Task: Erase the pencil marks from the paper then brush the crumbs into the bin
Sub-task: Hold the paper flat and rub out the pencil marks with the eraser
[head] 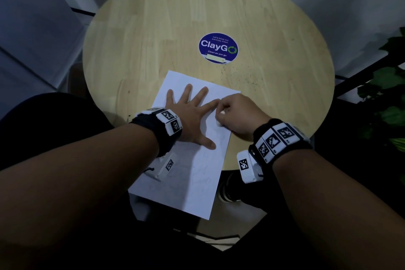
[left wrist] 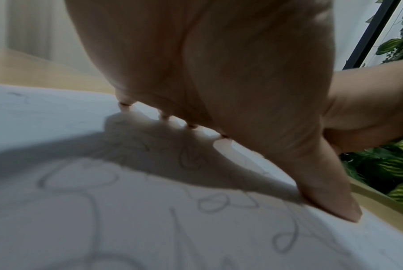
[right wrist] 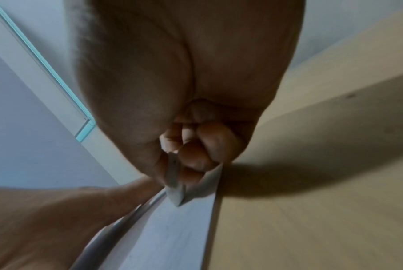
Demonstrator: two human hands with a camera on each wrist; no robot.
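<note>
A white sheet of paper (head: 190, 173) with faint pencil scribbles (left wrist: 205, 202) lies on the round wooden table (head: 175, 17), its near end hanging over the table's front edge. My left hand (head: 192, 114) lies flat on the paper with fingers spread, thumb (left wrist: 329, 197) pressing near the right margin. My right hand (head: 234, 114) grips a small white eraser (head: 219, 123) at the paper's right edge, just beside my left index finger. The eraser (right wrist: 176, 190) tip touches the sheet (right wrist: 172, 228). Dark eraser crumbs (head: 243, 74) are scattered on the wood beyond the paper's far right corner.
A round blue "ClayGo" sticker (head: 218, 48) sits mid-table behind the paper. Green plant leaves (head: 390, 98) and a black frame stand to the right of the table. A dark chair (head: 54, 112) is at the left. No bin shows in any view.
</note>
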